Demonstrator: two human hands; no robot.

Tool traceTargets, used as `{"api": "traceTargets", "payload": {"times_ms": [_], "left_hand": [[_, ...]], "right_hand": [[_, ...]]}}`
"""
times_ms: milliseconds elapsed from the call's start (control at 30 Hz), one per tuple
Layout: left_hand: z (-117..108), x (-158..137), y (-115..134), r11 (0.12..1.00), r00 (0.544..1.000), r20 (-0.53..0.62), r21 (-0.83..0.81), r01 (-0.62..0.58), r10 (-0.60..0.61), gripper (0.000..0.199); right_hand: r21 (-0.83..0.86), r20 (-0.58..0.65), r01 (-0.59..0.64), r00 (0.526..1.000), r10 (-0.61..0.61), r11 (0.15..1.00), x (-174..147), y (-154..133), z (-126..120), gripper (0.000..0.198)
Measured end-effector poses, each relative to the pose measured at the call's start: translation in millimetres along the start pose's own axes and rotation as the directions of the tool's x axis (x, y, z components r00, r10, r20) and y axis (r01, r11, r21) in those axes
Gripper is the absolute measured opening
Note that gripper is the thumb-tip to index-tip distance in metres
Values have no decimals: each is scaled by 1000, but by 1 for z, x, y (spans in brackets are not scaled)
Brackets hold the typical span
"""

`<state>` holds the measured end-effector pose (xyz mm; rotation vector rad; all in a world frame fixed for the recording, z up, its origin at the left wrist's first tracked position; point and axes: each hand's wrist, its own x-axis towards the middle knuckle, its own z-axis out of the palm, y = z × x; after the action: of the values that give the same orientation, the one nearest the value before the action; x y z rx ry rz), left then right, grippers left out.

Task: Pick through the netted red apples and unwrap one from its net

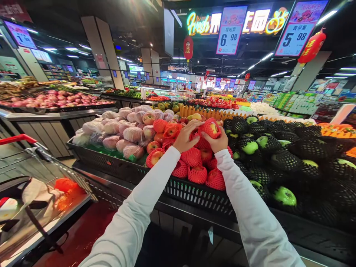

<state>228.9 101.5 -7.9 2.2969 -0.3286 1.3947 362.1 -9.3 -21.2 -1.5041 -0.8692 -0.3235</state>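
Right hand (221, 141): fingers wrapped round a netted apple (211, 128), thumb along its near side, some bare skin showing through the red foam, held at the top of the red-netted pile (197, 174). Left hand (184, 138) just beside it, thumb apart from the fingers, fingertips toward the same apple; whether they press on it or on a neighbour, can't fairly tell from this angle. Step in hand, as I read it: handling one fruit over the pile. Next move seems to call for a snug right-hand hold, light enough not to bruise. Pile sits in a black crate (191, 191) on the counter (196, 212). Wrapped pale fruit (134, 134) to the left, green apples (250, 148) in dark nets right. Shopping cart (20, 139) far left.
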Motion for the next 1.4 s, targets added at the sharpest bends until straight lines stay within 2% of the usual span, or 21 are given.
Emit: {"api": "traceTargets", "payload": {"times_ms": [100, 167, 267, 367, 433, 500, 567, 667, 767, 833, 933, 1000, 1067, 1133, 1267, 1300, 1400], "left_hand": [[-7, 15, 4, 992, 981, 196, 125, -21, -3, 70], [-11, 23, 5, 975, 962, 258, 219, 29, -87, 75], [-16, 29, 6, 952, 934, 291, 279, 125, -208, 75], [-26, 26, 3, 954, 908, 330, 239, 182, -256, 79], [-36, 21, -1, 949, 904, 329, 245, 199, -274, 80], [-46, 15, -9, 924, 893, 322, 320, 209, -313, 78], [-51, 8, -20, 879, 871, 336, 435, 195, -360, 75], [-47, -2, -39, 812, 786, 402, 545, 206, -470, 72], [-37, -7, -53, 788, 654, 479, 526, 321, -586, 77], [-34, -6, -58, 781, 585, 524, 491, 385, -619, 83], [-37, 1, -61, 766, 507, 575, 462, 446, -642, 85], [-41, 4, -61, 777, 489, 615, 387, 497, -619, 79], [-46, 5, -57, 795, 515, 635, 287, 534, -576, 79], [-51, 1, -49, 814, 564, 618, 237, 530, -547, 85], [-63, -19, -11, 851, 641, 578, 205, 484, -504, 93], [-68, -28, 2, 871, 675, 568, 181, 457, -472, 91], [-91, -72, 34, 939, 823, 453, 148, 311, -344, 78]], "right_hand": [[67, 3, -28, 1000, 28, 997, 4, 2, 0, 79], [115, 20, 16, 1000, -19, 993, 5, 4, 1, 83], [211, 126, 73, 987, -101, 975, 5, 9, 4, 87], [293, 303, 67, 939, -159, 954, 2, 9, 5, 91], [303, 377, 68, 907, -185, 951, 1, 6, 4, 88], [305, 390, 77, 899, -198, 949, 0, 3, 3, 83], [312, 350, 82, 916, -195, 947, -1, 0, 1, 77], [314, 260, 100, 947, -187, 944, 0, -1, 1, 68], [313, 207, 102, 963, -173, 944, 0, -1, 1, 65], [304, 199, 78, 969, -144, 949, -1, -2, 1, 65], [278, 195, 54, 975, -111, 959, -2, -5, 0, 65], [265, 192, 57, 975, -111, 962, -2, -7, 0, 64], [267, 191, 66, 974, -119, 962, -2, -7, 1, 62], [274, 189, 71, 974, -127, 959, -1, -6, 1, 60], [259, 194, 79, 972, -132, 963, -1, -4, 3, 58], [252, 190, 89, 972, -139, 964, -1, -4, 3, 58], [235, 170, 120, 972, -162, 965, -2, -5, 3, 56]]}}
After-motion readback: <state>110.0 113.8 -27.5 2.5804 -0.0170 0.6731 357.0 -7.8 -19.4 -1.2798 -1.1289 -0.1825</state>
